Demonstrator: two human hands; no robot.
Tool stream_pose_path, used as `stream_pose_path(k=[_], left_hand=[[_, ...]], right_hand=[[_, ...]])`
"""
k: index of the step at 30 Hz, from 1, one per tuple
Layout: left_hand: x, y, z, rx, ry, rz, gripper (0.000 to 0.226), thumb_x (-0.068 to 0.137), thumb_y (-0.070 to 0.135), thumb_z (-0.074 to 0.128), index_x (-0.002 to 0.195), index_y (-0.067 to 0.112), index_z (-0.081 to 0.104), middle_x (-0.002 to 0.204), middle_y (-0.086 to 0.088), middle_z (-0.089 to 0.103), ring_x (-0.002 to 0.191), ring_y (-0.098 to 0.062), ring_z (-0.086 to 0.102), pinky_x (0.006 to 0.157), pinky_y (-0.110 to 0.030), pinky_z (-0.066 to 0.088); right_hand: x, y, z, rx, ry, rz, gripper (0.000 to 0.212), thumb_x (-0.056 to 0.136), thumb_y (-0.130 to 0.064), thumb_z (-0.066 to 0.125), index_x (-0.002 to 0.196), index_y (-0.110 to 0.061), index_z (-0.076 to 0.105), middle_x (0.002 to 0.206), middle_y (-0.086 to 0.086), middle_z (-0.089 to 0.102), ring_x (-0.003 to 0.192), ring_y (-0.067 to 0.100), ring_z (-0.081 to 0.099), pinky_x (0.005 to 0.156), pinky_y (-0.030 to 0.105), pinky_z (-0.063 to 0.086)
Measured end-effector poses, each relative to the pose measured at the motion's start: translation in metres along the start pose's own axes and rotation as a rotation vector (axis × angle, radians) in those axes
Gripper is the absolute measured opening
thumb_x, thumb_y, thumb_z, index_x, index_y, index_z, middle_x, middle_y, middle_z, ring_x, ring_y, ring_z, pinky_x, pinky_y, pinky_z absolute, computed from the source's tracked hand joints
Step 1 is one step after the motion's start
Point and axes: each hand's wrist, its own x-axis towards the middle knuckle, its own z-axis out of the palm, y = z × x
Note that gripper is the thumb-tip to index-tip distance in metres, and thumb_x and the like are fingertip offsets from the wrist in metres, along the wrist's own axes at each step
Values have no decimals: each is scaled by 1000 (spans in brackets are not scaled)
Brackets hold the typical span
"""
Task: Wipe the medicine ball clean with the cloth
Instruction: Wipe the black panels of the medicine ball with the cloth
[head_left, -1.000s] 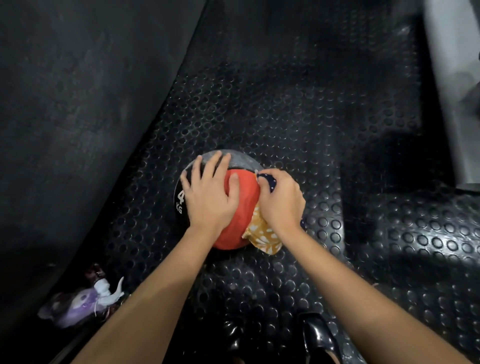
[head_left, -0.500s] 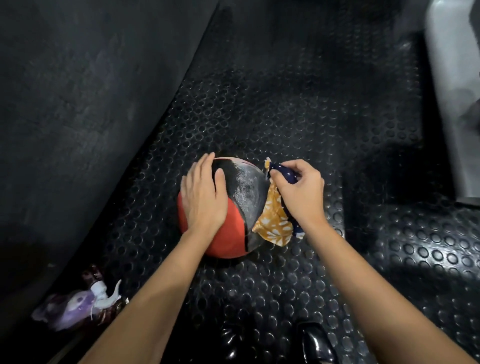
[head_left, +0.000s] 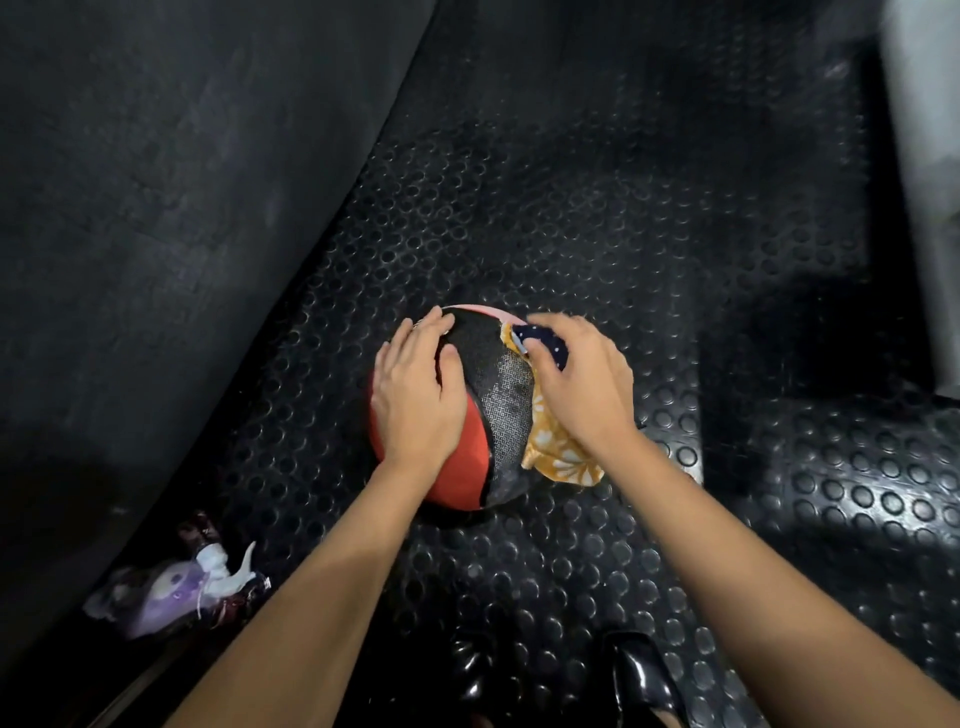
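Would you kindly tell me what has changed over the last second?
The medicine ball has turned under the left hand, bringing its black panel up; the weight marking is gone from view. The right hand still grips the cloth against its right side. The spray bottle stayed put.

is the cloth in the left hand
No, the right hand grips the cloth against the medicine ball; the left hand rests flat on it.

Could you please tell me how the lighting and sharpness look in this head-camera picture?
Head view: dim overall, the far studded floor mat sinking into shadow; the hands and medicine ball are the best lit; glare glints off the shiny shoe; wide-angle bending curves the mat's left edge; the pale upright at the right is blurred.
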Motion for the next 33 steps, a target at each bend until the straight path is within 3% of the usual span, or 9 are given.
stream_pose_path(k=[5, 10, 15, 20, 25, 30, 33], left_hand=[[2, -3, -3, 34, -7, 23, 50, 91, 32, 26, 126, 20, 58, 138, 6, 54, 136, -19, 38, 113, -44, 28], [0, -1, 2, 72, -4, 44, 49, 91, 31, 27, 125, 18, 59, 136, 4, 56, 134, -21, 41, 112, -45, 30], [5, 3, 5, 104, -9, 43, 52, 90, 38, 25, 126, 20, 59, 135, 5, 56, 133, -20, 42, 111, -45, 30], [-7, 5, 6, 122, -1, 78, 49, 93, 43, 29, 126, 21, 58, 136, 7, 55, 134, -18, 39, 113, -44, 27], [-1, 6, 7, 131, 5, 61, 52, 92, 42, 26, 126, 20, 59, 134, 5, 56, 133, -20, 41, 112, -43, 28], [-6, 7, 9, 154, 12, 70, 51, 93, 41, 27, 125, 19, 59, 135, 5, 56, 132, -20, 42, 112, -41, 28], [-1, 9, 8, 165, 8, 53, 52, 92, 41, 25, 126, 20, 59, 135, 5, 56, 132, -20, 42, 111, -44, 30]], right_hand=[[-14, -10, 4, -87, -6, -211, 23, 92, -30, 56, 112, -24, 65, 106, -5, 60, 100, 18, 56, 76, 32, 45], [31, -15, -2, -183, -91, -68, 23, 94, -33, 51, 113, -30, 64, 112, -4, 59, 106, 20, 55, 77, 31, 40], [5, -15, -10, -205, -108, -179, 23, 94, -32, 51, 113, -30, 65, 110, -7, 59, 105, 17, 55, 77, 31, 43], [38, -9, -11, -209, -128, 3, 21, 93, -30, 54, 109, -31, 67, 112, -2, 64, 105, 25, 58, 80, 32, 43], [10, -13, -14, -234, -122, -144, 22, 94, -32, 53, 112, -31, 65, 110, -7, 61, 102, 19, 57, 73, 29, 39], [33, -11, -11, -211, -111, -18, 20, 93, -31, 54, 108, -31, 66, 108, -4, 63, 102, 23, 58, 71, 29, 37], [11, -18, -11, -206, -120, -147, 22, 94, -33, 52, 112, -30, 65, 108, -6, 60, 102, 18, 56, 74, 30, 40]])
